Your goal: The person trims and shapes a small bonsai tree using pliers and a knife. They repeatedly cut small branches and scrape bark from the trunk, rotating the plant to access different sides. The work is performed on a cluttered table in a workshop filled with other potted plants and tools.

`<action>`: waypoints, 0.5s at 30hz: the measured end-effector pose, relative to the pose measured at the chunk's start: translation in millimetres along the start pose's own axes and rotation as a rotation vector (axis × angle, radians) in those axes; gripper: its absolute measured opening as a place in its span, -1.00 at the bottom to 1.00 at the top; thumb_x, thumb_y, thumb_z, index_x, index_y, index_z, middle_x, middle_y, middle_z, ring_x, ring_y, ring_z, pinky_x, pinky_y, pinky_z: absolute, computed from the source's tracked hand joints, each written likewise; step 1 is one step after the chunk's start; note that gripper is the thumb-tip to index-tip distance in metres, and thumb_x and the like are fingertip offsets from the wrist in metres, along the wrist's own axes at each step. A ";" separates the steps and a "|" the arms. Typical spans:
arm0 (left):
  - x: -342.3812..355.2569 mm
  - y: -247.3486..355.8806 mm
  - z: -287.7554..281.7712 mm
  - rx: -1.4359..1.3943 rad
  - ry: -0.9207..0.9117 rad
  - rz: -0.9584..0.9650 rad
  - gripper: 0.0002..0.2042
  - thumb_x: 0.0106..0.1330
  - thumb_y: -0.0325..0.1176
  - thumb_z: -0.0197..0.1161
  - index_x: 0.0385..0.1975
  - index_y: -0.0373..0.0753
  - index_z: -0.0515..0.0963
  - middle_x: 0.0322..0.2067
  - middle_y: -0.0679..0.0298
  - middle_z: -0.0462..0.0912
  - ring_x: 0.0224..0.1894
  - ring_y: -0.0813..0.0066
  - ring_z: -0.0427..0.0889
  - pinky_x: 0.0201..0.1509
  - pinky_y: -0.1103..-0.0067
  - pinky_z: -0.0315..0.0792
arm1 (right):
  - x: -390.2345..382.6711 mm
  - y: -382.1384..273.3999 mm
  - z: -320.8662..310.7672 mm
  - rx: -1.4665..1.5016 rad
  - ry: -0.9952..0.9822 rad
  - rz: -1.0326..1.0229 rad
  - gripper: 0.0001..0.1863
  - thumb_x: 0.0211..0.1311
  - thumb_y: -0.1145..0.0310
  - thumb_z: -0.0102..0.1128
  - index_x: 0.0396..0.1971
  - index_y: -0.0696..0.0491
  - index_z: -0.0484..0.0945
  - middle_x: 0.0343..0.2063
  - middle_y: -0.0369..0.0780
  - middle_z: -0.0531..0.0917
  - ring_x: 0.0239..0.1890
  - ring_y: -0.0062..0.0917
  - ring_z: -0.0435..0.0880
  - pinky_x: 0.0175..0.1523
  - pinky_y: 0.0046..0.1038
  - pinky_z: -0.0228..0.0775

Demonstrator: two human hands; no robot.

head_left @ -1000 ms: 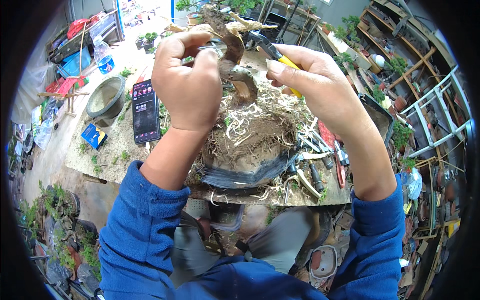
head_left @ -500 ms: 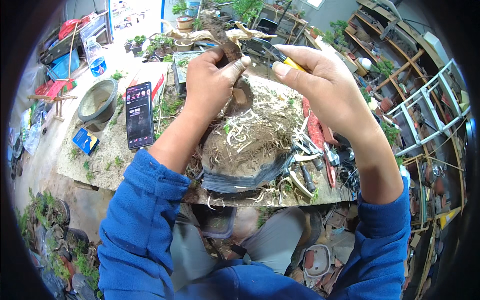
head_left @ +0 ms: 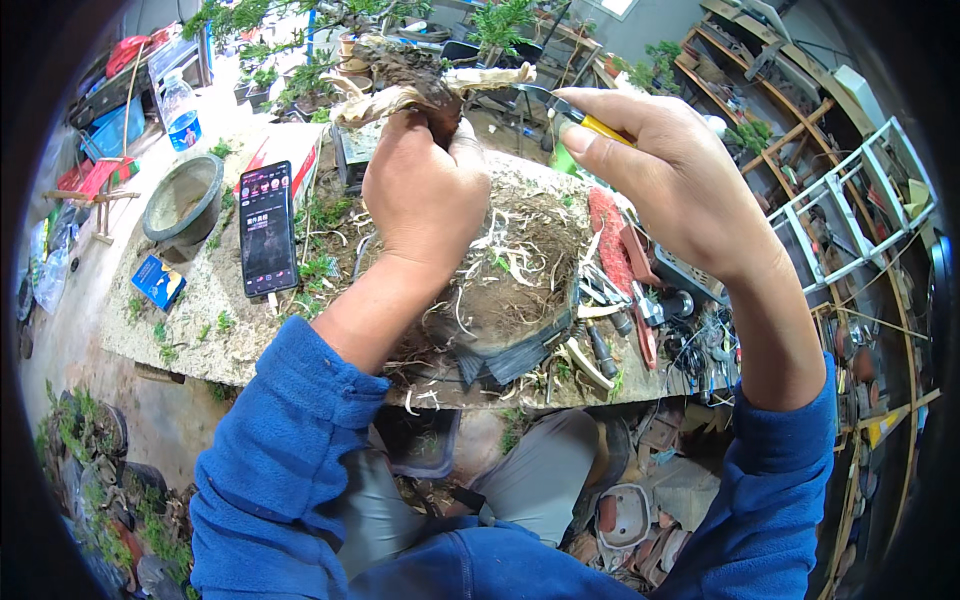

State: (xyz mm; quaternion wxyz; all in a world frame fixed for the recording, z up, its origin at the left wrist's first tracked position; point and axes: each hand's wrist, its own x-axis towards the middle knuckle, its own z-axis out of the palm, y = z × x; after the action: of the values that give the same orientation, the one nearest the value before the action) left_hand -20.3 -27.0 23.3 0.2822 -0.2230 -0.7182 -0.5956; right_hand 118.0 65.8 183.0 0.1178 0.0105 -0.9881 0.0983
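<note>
My left hand [head_left: 425, 190] is wrapped round the dark, rough trunk of a small bonsai tree [head_left: 405, 75], raised above the worktable. Pale bare deadwood branches stick out on both sides of the trunk, and green foliage spreads at the upper left. In my right hand [head_left: 670, 185] is a knife with a yellow handle [head_left: 606, 130]. Its grey blade points left, close to the tip of the right-hand pale branch; whether it touches the wood I cannot tell. Beneath my hands lies a round mound of soil [head_left: 500, 305] with a black rim, strewn with pale wood shavings.
On the left of the table [head_left: 215, 345] are a phone [head_left: 267, 230], a grey pot [head_left: 185, 200], a small blue box [head_left: 158, 283] and a plastic bottle [head_left: 182, 115]. Hand tools and a red cloth-like strip [head_left: 610, 240] lie right. A pale metal ladder [head_left: 850, 205] leans beside shelves.
My left hand has turned and tilted the tree, so its foliage now shows at the upper left. The knife has shifted slightly with my right hand and stays near the pale branch.
</note>
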 end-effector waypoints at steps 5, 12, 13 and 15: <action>1.0 -8.1 -0.5 -0.073 0.015 0.073 -0.87 0.28 -0.38 0.28 -0.24 -0.25 0.63 -0.31 0.04 0.70 -0.25 -0.08 0.70 -0.15 0.21 0.54 | 3.4 -5.9 0.3 -0.110 0.012 -0.006 -0.53 0.50 0.24 0.16 0.13 0.36 0.57 -0.19 0.05 0.73 -0.09 -0.30 0.71 0.06 -0.34 0.48; 0.8 -12.8 -0.4 -0.219 -0.001 0.066 -0.89 0.26 -0.42 0.29 -0.27 -0.28 0.63 -0.33 0.04 0.71 -0.28 -0.05 0.69 -0.16 0.24 0.55 | 4.5 -6.7 2.0 -0.158 0.009 -0.012 -0.56 0.47 0.25 0.17 0.05 0.37 0.60 -0.28 0.10 0.71 -0.18 -0.17 0.71 0.01 -0.27 0.48; 0.8 -12.9 -0.3 -0.246 -0.001 0.060 -0.89 0.26 -0.42 0.29 -0.27 -0.28 0.63 -0.33 0.05 0.71 -0.29 -0.05 0.69 -0.16 0.24 0.55 | 4.5 -7.3 3.5 -0.162 0.026 -0.017 -0.56 0.47 0.24 0.17 0.05 0.36 0.60 -0.29 0.10 0.70 -0.19 -0.17 0.71 0.00 -0.27 0.48; 1.2 -13.4 0.1 -0.219 0.020 0.087 -0.89 0.26 -0.42 0.29 -0.27 -0.28 0.63 -0.34 0.05 0.71 -0.29 -0.05 0.69 -0.16 0.24 0.55 | 4.9 -9.1 8.3 -0.215 0.097 -0.088 -0.56 0.46 0.24 0.16 0.05 0.36 0.61 -0.31 0.09 0.70 -0.21 -0.15 0.70 -0.02 -0.27 0.47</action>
State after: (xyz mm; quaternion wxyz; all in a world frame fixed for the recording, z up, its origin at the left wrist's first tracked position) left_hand -30.0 -29.5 14.4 0.2887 -0.2774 -0.6357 -0.6600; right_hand 111.7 55.2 177.9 0.1700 0.0364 -0.9847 -0.0132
